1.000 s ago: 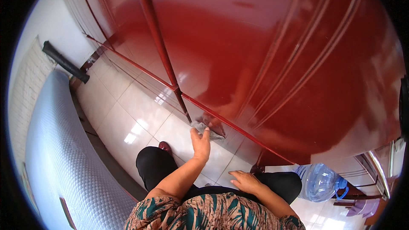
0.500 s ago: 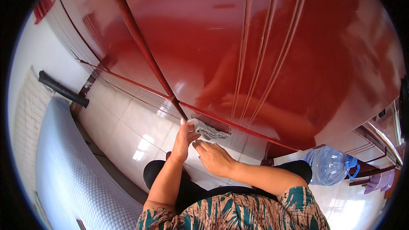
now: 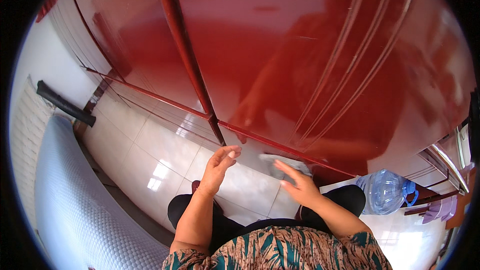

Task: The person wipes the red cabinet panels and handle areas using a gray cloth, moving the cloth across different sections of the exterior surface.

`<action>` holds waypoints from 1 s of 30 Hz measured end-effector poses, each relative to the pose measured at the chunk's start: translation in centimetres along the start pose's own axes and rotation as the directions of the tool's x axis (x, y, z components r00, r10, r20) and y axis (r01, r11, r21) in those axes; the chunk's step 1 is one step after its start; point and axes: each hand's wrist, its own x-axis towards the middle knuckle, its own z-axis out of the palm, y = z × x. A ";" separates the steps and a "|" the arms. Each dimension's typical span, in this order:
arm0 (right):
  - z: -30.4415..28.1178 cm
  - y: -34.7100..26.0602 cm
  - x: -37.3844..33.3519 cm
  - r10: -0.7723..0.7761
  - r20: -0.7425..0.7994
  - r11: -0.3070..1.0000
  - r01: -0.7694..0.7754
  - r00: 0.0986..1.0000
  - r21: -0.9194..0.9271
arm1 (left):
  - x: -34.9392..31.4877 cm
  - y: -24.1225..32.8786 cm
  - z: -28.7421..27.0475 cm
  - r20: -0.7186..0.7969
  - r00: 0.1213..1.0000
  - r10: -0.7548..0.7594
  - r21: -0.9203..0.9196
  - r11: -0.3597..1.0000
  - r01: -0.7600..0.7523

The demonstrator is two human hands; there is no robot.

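Observation:
A crumpled grey cloth (image 3: 272, 166) lies against the bottom strip of a glossy red cabinet (image 3: 260, 70). My right hand (image 3: 301, 186) is on that cloth, its index finger stretched across it and the thumb apart; the other fingers are partly hidden. Further left, my left hand (image 3: 216, 172) hovers above the tiles near the foot of a dark red upright post (image 3: 192, 75). Its fingers are half bent and spread from the thumb, with nothing between them.
A large clear blue water bottle (image 3: 384, 192) stands beside my right knee. To the left is a light blue quilted mattress (image 3: 85, 205), with a black roll (image 3: 65, 102) beyond it. Pale shiny tiles (image 3: 165, 162) cover the floor. Something purple (image 3: 440, 210) sits at the far right.
The cloth has moved right along the cabinet's base with my right hand. My left hand stays near the post, apart from the cloth. The view has shifted slightly.

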 end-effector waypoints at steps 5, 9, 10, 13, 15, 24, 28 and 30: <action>-5.9 -0.8 -7.9 0.113 -0.152 0.990 -0.097 0.982 0.106 | -1.0 0.4 0.3 0.011 0.999 0.050 0.203 0.978 -0.051; -7.1 -1.3 -8.5 0.155 -0.107 0.938 -0.113 0.982 0.328 | -1.7 1.8 -1.0 -0.119 0.984 0.135 0.412 0.908 -0.075; -6.6 -1.6 -7.1 0.142 -0.064 0.925 -0.110 0.988 0.363 | -1.9 2.2 -1.2 -0.146 0.977 0.152 0.445 0.893 -0.072; -4.2 -1.8 -1.9 0.102 0.109 0.939 -0.132 0.989 0.317 | -1.6 2.1 -1.5 -0.179 0.971 0.160 0.504 0.862 -0.049; -1.5 -1.7 2.4 0.005 0.203 0.964 -0.059 0.979 0.260 | -1.1 1.3 -1.9 -0.200 0.969 0.146 0.525 0.851 -0.020; 6.0 -3.2 12.1 -0.150 0.185 0.972 0.111 0.971 0.208 | 1.1 0.8 -3.3 -0.229 0.954 0.195 0.614 0.789 -0.014; 1.6 -2.3 6.0 -0.081 0.156 0.993 0.067 0.984 0.093 | 0.5 1.0 -2.6 -0.164 0.973 0.162 0.610 0.792 -0.029; -1.0 -1.8 1.6 -0.002 0.101 1.000 0.001 0.995 0.007 | 0.1 0.7 -2.2 -0.132 0.980 0.148 0.627 0.778 -0.033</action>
